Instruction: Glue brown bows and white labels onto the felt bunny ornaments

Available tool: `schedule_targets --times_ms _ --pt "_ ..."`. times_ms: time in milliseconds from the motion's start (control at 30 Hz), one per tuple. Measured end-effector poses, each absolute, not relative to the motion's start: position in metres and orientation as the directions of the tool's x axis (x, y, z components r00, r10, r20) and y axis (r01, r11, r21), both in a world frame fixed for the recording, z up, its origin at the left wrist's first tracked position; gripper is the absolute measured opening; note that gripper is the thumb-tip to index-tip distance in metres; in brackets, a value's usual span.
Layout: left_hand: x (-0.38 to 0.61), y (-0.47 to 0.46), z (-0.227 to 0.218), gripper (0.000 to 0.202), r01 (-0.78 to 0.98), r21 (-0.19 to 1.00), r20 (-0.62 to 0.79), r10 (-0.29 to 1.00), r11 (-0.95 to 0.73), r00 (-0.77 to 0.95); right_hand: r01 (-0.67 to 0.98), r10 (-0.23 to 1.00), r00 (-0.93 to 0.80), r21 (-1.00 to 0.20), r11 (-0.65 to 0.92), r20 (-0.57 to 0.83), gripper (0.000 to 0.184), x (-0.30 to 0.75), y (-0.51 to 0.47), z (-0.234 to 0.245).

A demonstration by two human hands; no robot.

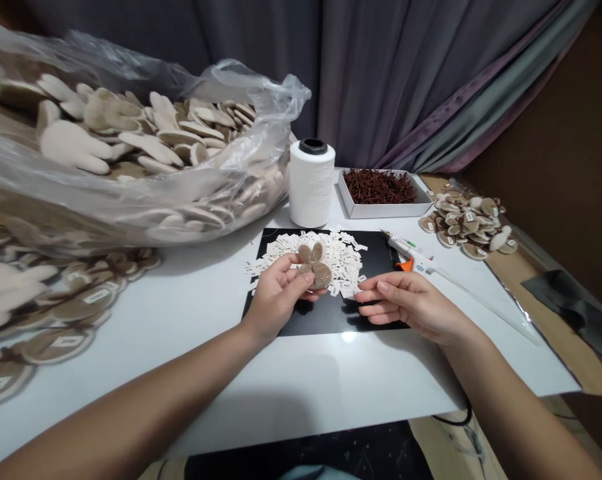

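1. The white tabletop [231, 380] carries everything, with a dark curtain behind it.
2. A clear plastic bag [131, 200] lies open at the back left, full of pale, fuzzy rabbit-shaped cutouts and round pieces.
3. More cutouts and tan pieces with white labels [55, 333] lie spread at the left edge, and a smaller heap of labelled round pieces [465, 223] sits at the right.
4. A black mat [325, 320] lies in front of the person, under a scatter of small paper slips [341, 257].
5. A white box [381, 212] holds a tangle of reddish-brown strips [379, 187]. Beside it stands a tall spool of white thread [311, 190].
6. A glue gun [405, 250] lies to the right of the mat.
7. The left hand [278, 297] has a closed grip, pinching a rabbit-shaped felt cutout [315, 267] above the mat.
8. The right hand [411, 307] is open, its fingers extended toward the cutout, just apart from it.
9. The cutout looks light, soft and bendy, with a napped surface that should not slip. Its rounded body seems the safest hold, since the ears look floppier.
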State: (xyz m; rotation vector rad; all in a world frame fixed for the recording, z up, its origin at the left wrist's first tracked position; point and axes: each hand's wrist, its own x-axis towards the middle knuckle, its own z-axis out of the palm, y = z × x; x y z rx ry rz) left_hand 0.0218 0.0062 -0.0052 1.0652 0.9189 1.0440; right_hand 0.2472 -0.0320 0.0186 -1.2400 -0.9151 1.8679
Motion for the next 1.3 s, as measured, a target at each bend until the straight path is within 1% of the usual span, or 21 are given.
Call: schedule_targets --times_ms 100,200,300,400,500,767,833,933,1033,1100,1167,1233,1300 --pt "0.022 0.007 -0.005 0.030 -0.210 0.967 -0.089 0.964 0.144 0.252 -0.204 0.827 -0.324 -0.820 -0.535 -0.459 0.031 0.247 -0.032 0.023" --pt "0.021 0.007 -0.006 0.030 -0.210 0.967 -0.087 0.964 0.142 0.249 -0.204 0.827 -0.335 -0.822 -0.531 -0.451 0.029 0.247 -0.032 0.025" --pt "0.021 0.007 -0.007 0.030 -0.207 0.969 -0.083 0.964 0.137 0.252 -0.192 0.861 -0.302 -0.858 -0.476 -0.409 0.031 0.247 -0.032 0.021" --pt "0.021 0.007 -0.007 0.029 -0.210 0.967 -0.086 0.964 0.141 0.251 -0.192 0.907 -0.263 -0.904 -0.383 -0.328 0.035 0.247 -0.031 0.016" --pt "0.022 0.007 -0.007 0.029 -0.209 0.967 -0.092 0.966 0.145 0.243 -0.195 0.928 -0.240 -0.922 -0.334 -0.285 0.033 0.246 -0.029 0.012" --pt "0.021 0.007 -0.007 0.030 -0.213 0.966 -0.088 0.964 0.144 0.251 -0.285 0.931 -0.163 -0.888 -0.362 -0.327 0.035 0.245 -0.028 0.011" --pt "0.021 0.007 -0.007 0.029 -0.219 0.965 -0.088 0.963 0.146 0.256 -0.271 0.938 -0.159 -0.900 -0.342 -0.309 0.037 0.245 -0.028 0.010" --pt "0.021 0.006 -0.006 0.029 -0.209 0.967 -0.090 0.963 0.146 0.254 -0.203 0.947 -0.163 -0.930 -0.307 -0.277 0.042 0.246 -0.028 0.009" --pt "0.021 0.006 -0.006 0.029 -0.202 0.970 -0.086 0.964 0.139 0.251 -0.164 0.955 -0.160 -0.948 -0.274 -0.248 0.038 0.248 -0.028 0.008" --pt "0.021 0.007 -0.006 0.029 -0.202 0.970 -0.081 0.964 0.135 0.254 -0.174 0.956 -0.162 -0.947 -0.272 -0.245 0.030 0.249 -0.028 0.009" --pt "0.021 0.007 -0.007 0.028 -0.207 0.969 -0.077 0.963 0.133 0.257 -0.193 0.946 -0.191 -0.935 -0.297 -0.261 0.027 0.250 -0.029 0.009" --pt "0.021 0.007 -0.007 0.027 -0.215 0.967 -0.077 0.964 0.134 0.254 -0.203 0.939 -0.227 -0.930 -0.307 -0.260 0.029 0.251 -0.030 0.010" --pt "0.021 0.007 -0.007 0.027 -0.220 0.966 -0.077 0.964 0.134 0.253 -0.196 0.941 -0.236 -0.937 -0.289 -0.241 0.034 0.250 -0.031 0.011"
